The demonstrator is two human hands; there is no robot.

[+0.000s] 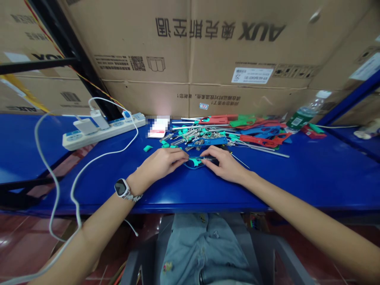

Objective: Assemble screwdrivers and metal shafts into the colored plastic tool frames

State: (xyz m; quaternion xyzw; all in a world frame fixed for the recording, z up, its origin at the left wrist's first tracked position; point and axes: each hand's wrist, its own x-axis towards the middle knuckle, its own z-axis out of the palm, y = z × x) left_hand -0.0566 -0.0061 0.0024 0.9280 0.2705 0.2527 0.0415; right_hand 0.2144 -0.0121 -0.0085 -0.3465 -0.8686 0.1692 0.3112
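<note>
At the middle of the blue table [190,190], my left hand [164,161] pinches the left end of a small blue piece [192,166] with a teal part on it. My right hand [222,162] closes its thumb and fingers on the right end of the same piece, and a dark object lies partly under its fingers. Just beyond both hands is a pile of metal rods, small metal parts and teal pieces, with a blue plastic handle [212,141] and a red plastic handle [257,139] among them.
A white power strip [103,132] with plugs and white cables lies at the left. Left of the pile is a pixelated flat item [158,127]. A plastic bottle [307,111] stands at the back right. Large cardboard boxes [208,51] rise behind the table.
</note>
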